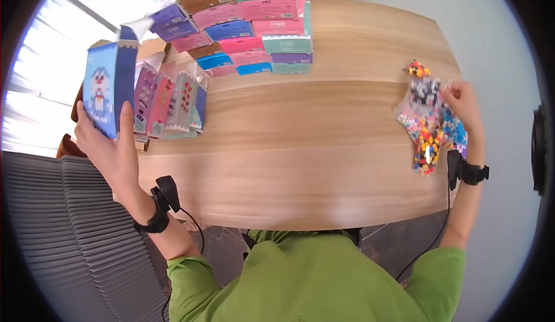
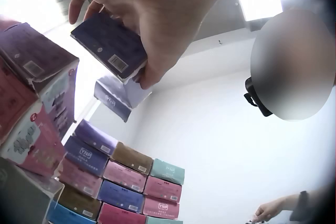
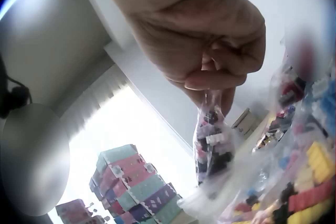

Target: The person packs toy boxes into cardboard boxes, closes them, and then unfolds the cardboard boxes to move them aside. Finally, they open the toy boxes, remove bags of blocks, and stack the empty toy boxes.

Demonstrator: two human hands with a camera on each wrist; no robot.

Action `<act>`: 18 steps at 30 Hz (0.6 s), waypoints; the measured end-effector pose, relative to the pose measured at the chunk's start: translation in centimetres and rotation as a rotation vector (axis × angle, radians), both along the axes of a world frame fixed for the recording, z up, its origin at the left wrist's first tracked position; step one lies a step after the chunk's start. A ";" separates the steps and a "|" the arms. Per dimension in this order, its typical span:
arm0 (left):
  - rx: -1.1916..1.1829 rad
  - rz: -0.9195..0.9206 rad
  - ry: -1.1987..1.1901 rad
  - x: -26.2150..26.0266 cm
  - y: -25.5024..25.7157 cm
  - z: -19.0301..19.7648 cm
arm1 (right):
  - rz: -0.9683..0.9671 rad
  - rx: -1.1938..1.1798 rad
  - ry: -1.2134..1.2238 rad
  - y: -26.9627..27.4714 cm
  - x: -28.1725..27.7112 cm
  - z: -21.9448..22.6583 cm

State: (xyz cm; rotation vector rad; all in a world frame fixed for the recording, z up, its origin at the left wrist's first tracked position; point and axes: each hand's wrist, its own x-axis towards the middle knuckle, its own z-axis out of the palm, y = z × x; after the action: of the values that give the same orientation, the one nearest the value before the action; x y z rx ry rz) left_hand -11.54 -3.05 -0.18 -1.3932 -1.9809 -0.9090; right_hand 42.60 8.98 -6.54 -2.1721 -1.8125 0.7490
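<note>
In the head view my left hand (image 1: 107, 151) grips a blue box (image 1: 100, 88) with a pixel-style figure on its front, above the left side of the table. The box's top flap (image 1: 129, 33) stands raised. The left wrist view shows the box's dark underside (image 2: 110, 45) with a barcode, thumb on one side and fingers on the other. At the table's right edge my right hand (image 1: 467, 111) pinches the gathered top of a clear plastic bag (image 3: 212, 148) of small black, white and pink building blocks. The bag's lower end overlaps other bags in the right wrist view.
Several more bags of colourful blocks (image 1: 428, 148) lie on the wooden table (image 1: 300, 143) around the pinched one. A row of boxes (image 1: 159, 105) stands at the left, beside the blue box. Behind it rises a tall stack of coloured boxes (image 1: 245, 44).
</note>
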 end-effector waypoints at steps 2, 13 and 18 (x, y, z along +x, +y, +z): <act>-0.075 0.030 0.010 -1.1 0.4 0.3 | 0.057 0.406 -0.453 0.1 0.6 -2.2; 0.164 -0.022 0.336 3.3 1.0 0.2 | 0.493 0.614 0.521 8.4 -18.7 7.3; -0.220 -0.749 -0.200 9.2 2.1 -2.8 | 0.354 0.414 0.612 14.5 -26.4 9.3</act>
State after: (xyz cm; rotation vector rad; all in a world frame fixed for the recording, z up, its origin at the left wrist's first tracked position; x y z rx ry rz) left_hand -2.33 -0.95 -3.00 -2.3270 -1.7309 -1.1997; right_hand 16.22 23.50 2.76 -1.2057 -1.8101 0.8851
